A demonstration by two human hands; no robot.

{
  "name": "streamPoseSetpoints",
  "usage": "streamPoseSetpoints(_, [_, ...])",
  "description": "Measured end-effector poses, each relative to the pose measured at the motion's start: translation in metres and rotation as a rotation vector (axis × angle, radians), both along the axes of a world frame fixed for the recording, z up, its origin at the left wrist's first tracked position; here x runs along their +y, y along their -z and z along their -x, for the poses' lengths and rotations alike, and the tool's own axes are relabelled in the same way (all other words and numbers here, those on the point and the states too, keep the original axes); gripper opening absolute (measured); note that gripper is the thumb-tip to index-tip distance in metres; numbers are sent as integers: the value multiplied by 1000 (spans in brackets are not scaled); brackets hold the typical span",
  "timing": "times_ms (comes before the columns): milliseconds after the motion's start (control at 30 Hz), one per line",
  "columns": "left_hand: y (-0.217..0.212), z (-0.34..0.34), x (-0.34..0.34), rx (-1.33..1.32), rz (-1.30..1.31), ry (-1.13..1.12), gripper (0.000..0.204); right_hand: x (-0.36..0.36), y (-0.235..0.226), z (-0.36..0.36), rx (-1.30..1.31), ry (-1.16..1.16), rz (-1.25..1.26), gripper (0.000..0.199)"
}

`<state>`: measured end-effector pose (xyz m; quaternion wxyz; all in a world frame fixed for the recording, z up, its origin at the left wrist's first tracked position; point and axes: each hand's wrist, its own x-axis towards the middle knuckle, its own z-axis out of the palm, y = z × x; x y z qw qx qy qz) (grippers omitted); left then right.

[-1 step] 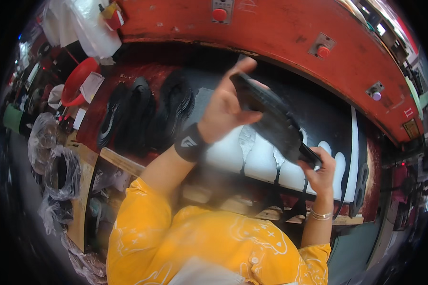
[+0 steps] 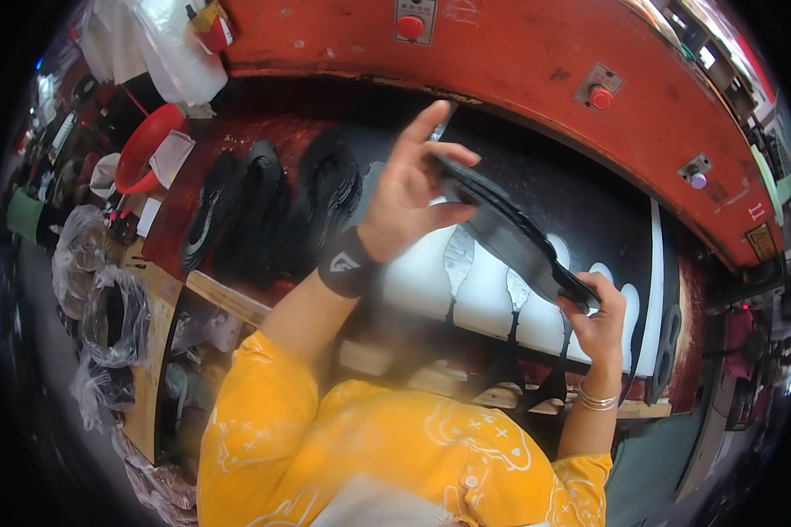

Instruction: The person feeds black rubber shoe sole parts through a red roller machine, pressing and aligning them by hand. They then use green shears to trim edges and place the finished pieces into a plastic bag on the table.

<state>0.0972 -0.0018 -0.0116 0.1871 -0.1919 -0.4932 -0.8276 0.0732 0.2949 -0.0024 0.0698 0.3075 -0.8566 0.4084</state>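
While both hands gripped a stack of black cut-out pieces [image 2: 511, 233], the left hand [image 2: 410, 200] pinched its upper end and the right hand [image 2: 599, 318] clasped its lower end. Left of that grip, a red basin [image 2: 139, 151] held white paper [image 2: 170, 155]. Nothing differed from the earlier frame.

bench front [image 2: 431, 369] blurred, bagged items [image 2: 105, 316] unclear
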Motion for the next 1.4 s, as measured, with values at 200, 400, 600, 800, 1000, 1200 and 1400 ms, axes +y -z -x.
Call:
streamPoseSetpoints(200, [19, -3, -19, -153, 1254, -160, 40, -10, 40, 8, -183, 36, -6, 42])
streamPoseSetpoints(400, [2, 20, -1, 64, 1691, -79, 38, -14, 47, 6, -59, -131, -125, 37])
streamPoseSetpoints(600, [-21, 17, 8, 351, 1829, -119, 23, 15, 35, 5, -472, -156, 439, 47])
streamPoseSetpoints(800, [-50, 0, 46, 921, 1544, -155, 17, -20, 40, -23, -1217, -365, 529, 49])
streamPoseSetpoints(1000, [-23, -5, 72, 44, 439, 273, 82, -19, 13, -57, -365, -40, 1019, 39])
streamPoseSetpoints(1200, [42, -27, 139, 91, 354, -82, 45, -25, -4, -68, 392, 318, 673, 32])
streamPoseSetpoints(1400, [21, -35, 146, 204, 309, 95, 44, -5, -15, -80, 411, 218, 765, 22])
